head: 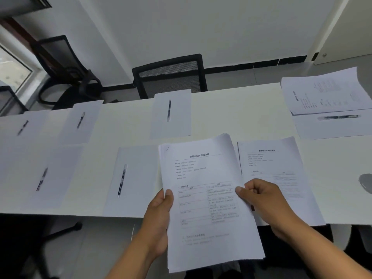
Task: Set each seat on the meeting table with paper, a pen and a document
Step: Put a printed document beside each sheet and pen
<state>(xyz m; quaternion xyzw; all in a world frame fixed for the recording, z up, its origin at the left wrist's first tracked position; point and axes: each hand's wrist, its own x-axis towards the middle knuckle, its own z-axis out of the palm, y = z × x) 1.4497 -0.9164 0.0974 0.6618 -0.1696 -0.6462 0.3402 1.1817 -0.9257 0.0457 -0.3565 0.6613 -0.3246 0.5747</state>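
Observation:
I hold a stack of printed documents (pixel 209 202) over the near edge of the white meeting table (pixel 241 117). My left hand (pixel 159 216) grips its left edge, thumb on top. My right hand (pixel 263 200) pinches the right edge of the top sheets. A printed document (pixel 281 170) lies on the table just right of the stack. At the far right another document (pixel 326 93) rests above a blank sheet with a pen (pixel 338 117). Several blank sheets each carry a pen: near centre (pixel 122 181), far centre (pixel 169 110), near left (pixel 41 179), far left (pixel 81 120).
A black mesh chair (pixel 171 75) stands behind the table's far side and another chair (pixel 60 63) sits at the back left by a window. A chair base (pixel 60 232) shows under the near edge. A grey object (pixel 366 183) lies at the right edge.

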